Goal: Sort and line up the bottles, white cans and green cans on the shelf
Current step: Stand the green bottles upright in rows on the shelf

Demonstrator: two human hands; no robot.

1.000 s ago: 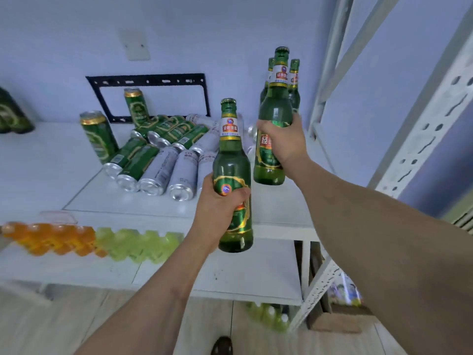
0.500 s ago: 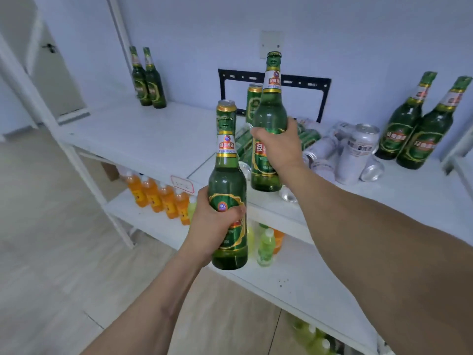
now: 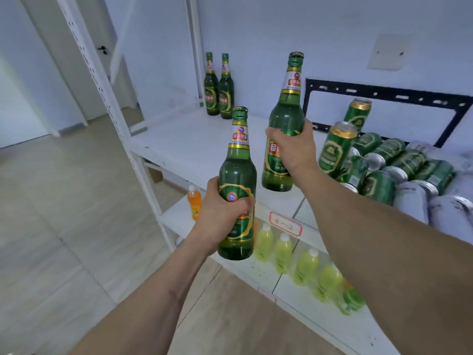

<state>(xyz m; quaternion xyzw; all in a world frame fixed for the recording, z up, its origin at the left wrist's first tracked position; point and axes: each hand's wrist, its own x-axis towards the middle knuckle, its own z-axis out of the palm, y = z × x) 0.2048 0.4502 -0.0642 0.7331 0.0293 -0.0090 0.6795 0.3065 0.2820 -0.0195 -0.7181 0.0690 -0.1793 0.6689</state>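
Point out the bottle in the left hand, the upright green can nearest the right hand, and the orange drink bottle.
Left-hand bottle [image 3: 236, 172], head view, glass shoulder.
Upright green can [image 3: 335, 149], head view, label.
Orange drink bottle [image 3: 194, 201], head view, body.

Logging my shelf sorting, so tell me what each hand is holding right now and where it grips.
Left hand grips a green bottle around its lower body, over the label. Right hand grips another bottle around mid-body.
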